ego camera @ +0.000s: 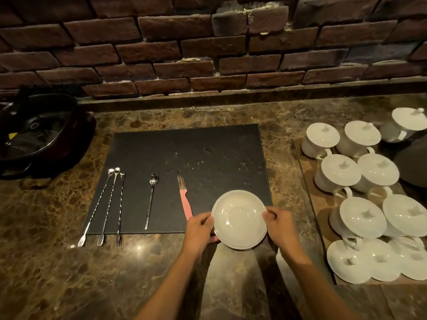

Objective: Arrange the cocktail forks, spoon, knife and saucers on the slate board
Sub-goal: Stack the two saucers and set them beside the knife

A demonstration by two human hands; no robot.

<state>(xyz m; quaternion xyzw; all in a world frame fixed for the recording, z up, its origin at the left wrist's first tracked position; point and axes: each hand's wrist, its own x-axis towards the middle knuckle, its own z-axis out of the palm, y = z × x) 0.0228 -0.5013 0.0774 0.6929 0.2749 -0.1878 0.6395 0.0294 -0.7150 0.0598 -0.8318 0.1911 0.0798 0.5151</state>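
Note:
A dark slate board (196, 153) lies on the marble counter. Three long cocktail forks (108, 204) rest side by side at its left, tines past the front edge. To their right lie a slim spoon (151, 199) and a pink-handled knife (184, 199). At the board's front right corner I hold a stack of white saucers (239, 219) with both hands. My left hand (199, 227) grips the left rim and my right hand (278, 221) grips the right rim. The stack overhangs the board's front edge.
Several white lidded cups (357, 167) crowd a tray at the right. A dark round appliance (39, 137) sits at the far left. A brick wall (208, 47) rises behind the counter (57, 273).

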